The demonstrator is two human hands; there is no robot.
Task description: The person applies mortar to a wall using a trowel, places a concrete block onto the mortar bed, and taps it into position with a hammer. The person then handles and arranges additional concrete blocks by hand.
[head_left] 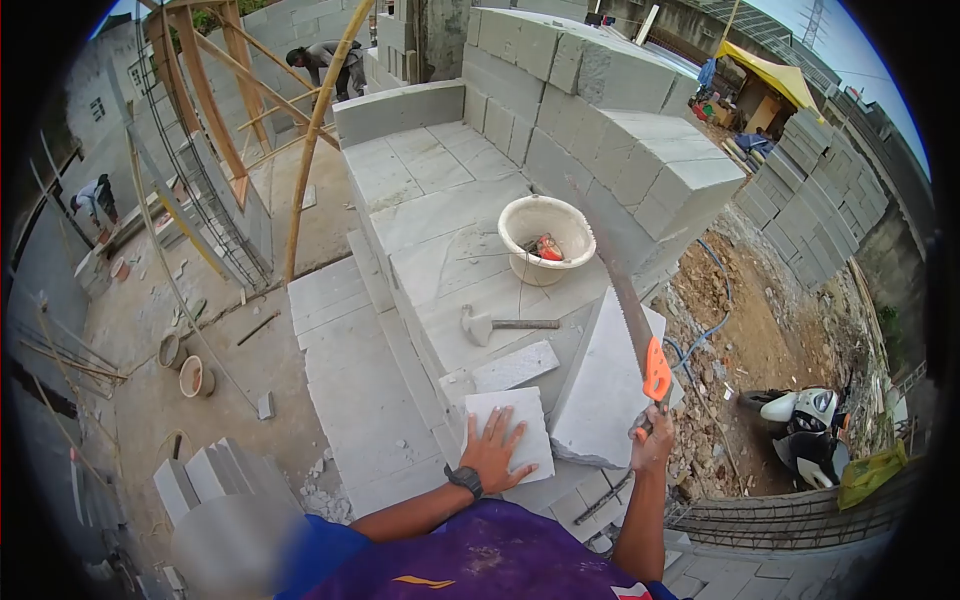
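Observation:
My left hand [492, 452] lies flat with spread fingers on a squarish white block piece [533, 418]. In my right hand [652, 438] is the orange handle of a hand saw [655, 370]; its long blade points up and away, beside a large pale block [598, 390] tilted on the stack. A small block offcut [516, 366] lies just beyond the squarish piece. Farther off, a hammer [480, 325] rests on the blocks, and behind it stands a white bucket [515, 225] with something red inside.
Stacked grey blocks [640, 150] rise behind the bucket. A bamboo pole [310, 150] leans at the left. Two people [330, 62] [97, 198] bend over in the distance. A scooter [808, 440] stands on rubble ground at the right. Buckets [197, 377] sit on the lower floor.

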